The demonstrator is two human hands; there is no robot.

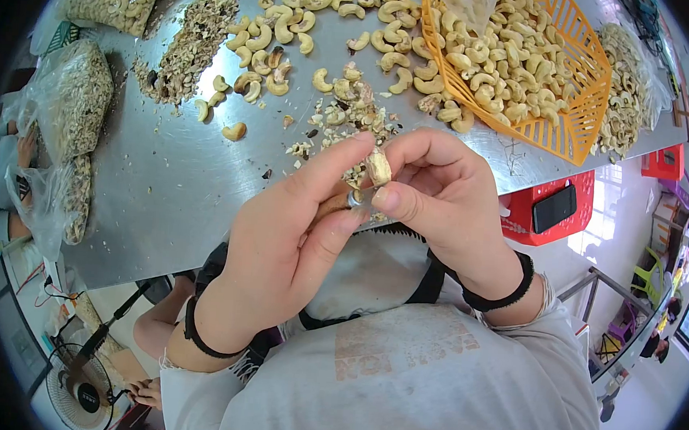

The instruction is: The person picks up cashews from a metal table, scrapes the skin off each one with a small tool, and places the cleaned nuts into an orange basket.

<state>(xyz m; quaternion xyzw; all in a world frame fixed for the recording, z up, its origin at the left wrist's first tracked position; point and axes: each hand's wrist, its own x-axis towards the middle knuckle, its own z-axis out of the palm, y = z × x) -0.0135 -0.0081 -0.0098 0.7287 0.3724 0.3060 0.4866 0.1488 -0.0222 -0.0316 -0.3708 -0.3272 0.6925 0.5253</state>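
My left hand [283, 231] is closed around a small knife [334, 206] with a brown handle and a metal collar; its blade is mostly hidden. Between thumb and fingers, my right hand [450, 194] pinches a pale cashew nut [377, 168] with brown skin patches, right at the knife's tip. The two hands nearly meet above the table's near edge. Just beyond them lies a heap of broken cashew pieces and skin [352, 108]. Whole cashews [284, 27] are scattered farther back on the metal table [178, 195].
An orange plastic basket [577, 143] full of cashews stands at the right. Skin scraps [185, 44] form a pile at the left, near plastic bags of nuts [81, 101]. A phone [554, 209] rests on a red stool [524, 219]. A fan [81, 388] and other people's hands appear at left.
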